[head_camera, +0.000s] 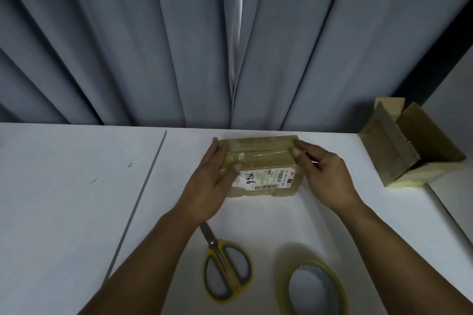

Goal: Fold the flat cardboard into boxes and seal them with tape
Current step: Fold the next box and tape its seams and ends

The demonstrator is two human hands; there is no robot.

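Observation:
A small brown cardboard box [263,158] lies on the white table [64,199] near its far edge, flaps closed, clear tape along the top seam and a white shipping label on its near side. My left hand [210,181] lies against the box's left end, fingers straight along the side and thumb on top. My right hand [322,174] rests on the right end with the thumb pressing the taped seam. A roll of clear tape [313,286] lies near the front, right of centre. Yellow-handled scissors [225,268] lie beside it, blades partly under my left wrist.
A second cardboard box [409,146] with its flaps open stands at the table's far right corner. Grey curtains [179,46] hang straight behind the table's back edge. A seam [143,199] runs diagonally across the table's left part.

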